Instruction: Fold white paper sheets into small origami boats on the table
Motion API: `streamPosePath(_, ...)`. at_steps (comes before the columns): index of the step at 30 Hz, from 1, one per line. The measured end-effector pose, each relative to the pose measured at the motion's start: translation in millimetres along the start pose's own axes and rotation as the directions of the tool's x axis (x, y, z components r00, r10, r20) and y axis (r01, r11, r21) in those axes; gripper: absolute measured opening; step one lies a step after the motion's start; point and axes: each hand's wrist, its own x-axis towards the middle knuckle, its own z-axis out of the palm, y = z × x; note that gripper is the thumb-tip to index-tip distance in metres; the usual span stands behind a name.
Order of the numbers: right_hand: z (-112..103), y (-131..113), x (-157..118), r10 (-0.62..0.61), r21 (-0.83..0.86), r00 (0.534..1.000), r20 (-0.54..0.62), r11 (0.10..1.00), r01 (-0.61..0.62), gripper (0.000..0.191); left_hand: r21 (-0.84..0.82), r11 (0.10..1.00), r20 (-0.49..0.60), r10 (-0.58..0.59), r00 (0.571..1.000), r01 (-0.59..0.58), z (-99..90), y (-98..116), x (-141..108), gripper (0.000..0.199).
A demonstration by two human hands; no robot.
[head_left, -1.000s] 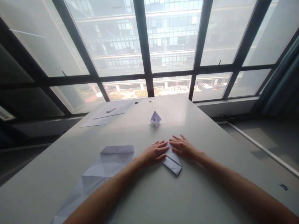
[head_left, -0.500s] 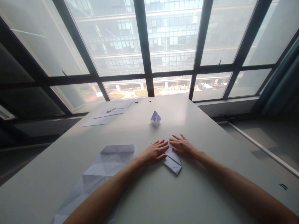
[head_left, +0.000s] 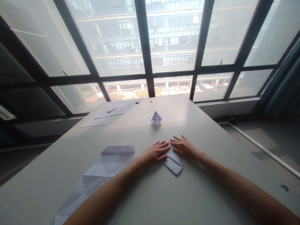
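A small folded piece of white paper (head_left: 174, 163) lies flat on the white table, several layers thick, with a crease line across it. My left hand (head_left: 155, 153) rests on its left and upper part, fingers stretched out and covering that side. From the right, my right hand (head_left: 184, 147) lies with spread fingers on the upper right edge of the same paper. The fingertips of both hands nearly meet. Beyond them stands a little folded paper figure (head_left: 156, 119) with a pointed top. A creased, partly unfolded paper sheet (head_left: 103, 172) lies beneath and beside my left forearm.
Flat paper sheets (head_left: 98, 120) lie at the table's far left, with a small white object (head_left: 112, 110) on top. A small dark item (head_left: 284, 187) sits near the right edge of the table (head_left: 211, 200). Tall windows stand behind the far edge.
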Motion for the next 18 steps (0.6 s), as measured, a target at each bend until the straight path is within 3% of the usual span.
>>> streamPosePath(18,3.1,3.0,-0.5,0.01,0.005,1.0,0.001,1.0,-0.01,0.046,-0.007,1.0,-0.005,0.004,1.0,-0.004,1.2,-1.0,-0.5,0.055)
